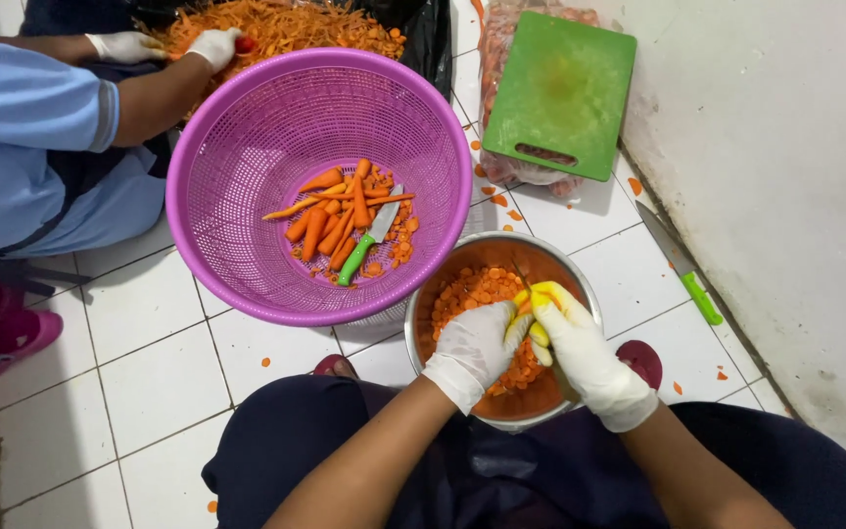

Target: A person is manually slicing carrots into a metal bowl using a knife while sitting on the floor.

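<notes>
Over the steel bowl (580, 279) of carrot slices (472, 294), the gloved left hand (472, 348) and right hand (585, 358) met, fingers clenched on a yellow tool (540, 299) and a carrot piece I couldn't make out between them. Just beside, touching the bowl's rim, sat the purple basket (247, 147), carrots (330, 220) and a green-handled knife (369, 235) inside. Beyond lay a green board (560, 88) and another knife (678, 263) by the wall. A co-worker's gloved hand (212, 44) worked over peelings (296, 24) at far left.
</notes>
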